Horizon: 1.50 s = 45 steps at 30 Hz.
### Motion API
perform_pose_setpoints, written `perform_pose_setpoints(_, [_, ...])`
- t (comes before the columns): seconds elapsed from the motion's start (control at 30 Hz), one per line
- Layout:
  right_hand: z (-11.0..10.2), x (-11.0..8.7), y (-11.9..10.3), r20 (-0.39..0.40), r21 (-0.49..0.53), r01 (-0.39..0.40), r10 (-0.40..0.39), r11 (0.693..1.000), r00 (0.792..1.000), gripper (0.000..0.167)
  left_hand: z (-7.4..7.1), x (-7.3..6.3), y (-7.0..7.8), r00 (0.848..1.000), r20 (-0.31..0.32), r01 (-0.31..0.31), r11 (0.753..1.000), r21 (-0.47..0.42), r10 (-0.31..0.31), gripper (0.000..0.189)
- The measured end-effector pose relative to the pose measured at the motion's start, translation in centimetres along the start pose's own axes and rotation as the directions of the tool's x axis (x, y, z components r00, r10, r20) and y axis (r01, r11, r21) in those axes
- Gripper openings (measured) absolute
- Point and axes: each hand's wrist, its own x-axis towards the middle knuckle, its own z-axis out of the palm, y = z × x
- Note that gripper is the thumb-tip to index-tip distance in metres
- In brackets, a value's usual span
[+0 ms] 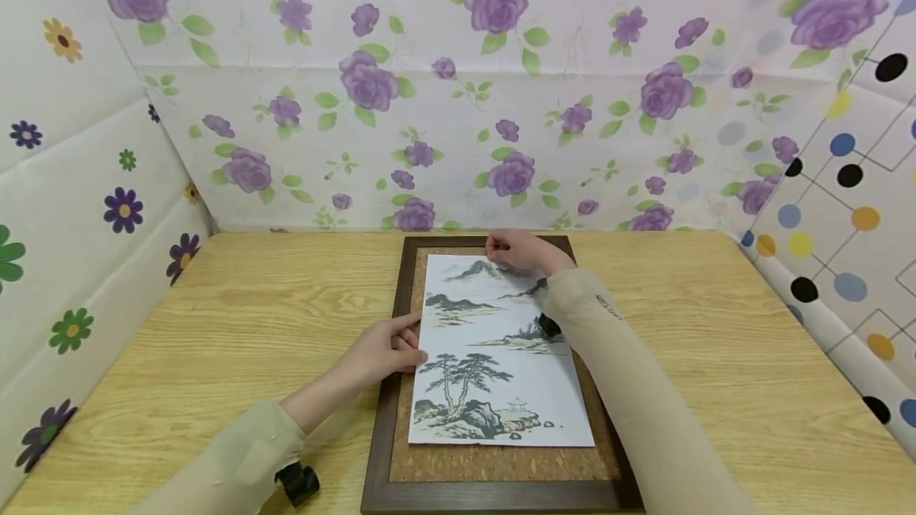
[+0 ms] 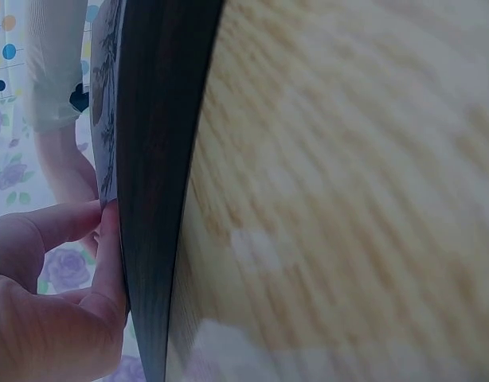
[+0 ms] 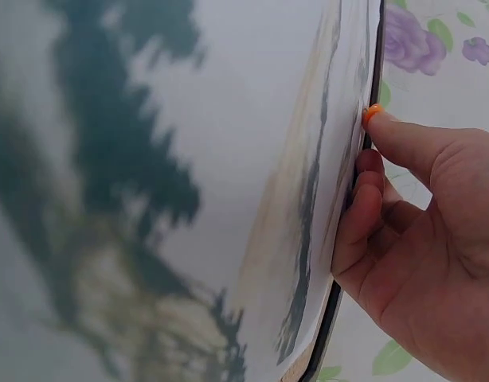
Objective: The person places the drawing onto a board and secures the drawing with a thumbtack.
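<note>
A white sheet with an ink landscape painting (image 1: pixel 472 332) lies on a cork board (image 1: pixel 501 466) in a dark brown frame (image 1: pixel 458 497). My left hand (image 1: pixel 386 352) rests at the sheet's left edge. Its index finger and thumb are spread apart and touch that edge, while the other fingers fold under. At the sheet's top edge is my right hand (image 1: pixel 521 251), fingers curled. In the right wrist view a small orange push pin (image 3: pixel 373 114) shows at the thumb tip, held against the top edge; its point is hidden.
The framed board lies on a wooden table (image 1: pixel 286 300), near a wall covering with purple flowers (image 1: pixel 372 82). Side coverings stand at left (image 1: pixel 71 181) and right (image 1: pixel 851 221). My right forearm (image 1: pixel 644 388) crosses the board's right side.
</note>
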Motion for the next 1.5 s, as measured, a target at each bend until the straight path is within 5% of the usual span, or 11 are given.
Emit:
perform_pose_setpoints(1.03, [-0.09,0.05,-0.19,0.012,0.03,-0.051,0.051,0.998,0.999,0.017,0.09,-0.01,-0.03,1.0,-0.007,-0.009,1.0,0.028,0.009,0.071])
perform_pose_setpoints(1.5, [-0.03,0.26,-0.05,0.021,0.049,0.0,-0.001,0.999,1.0,0.015,0.1,0.13,-0.15,1.0,-0.005,-0.009,0.999,0.038,0.009,0.071])
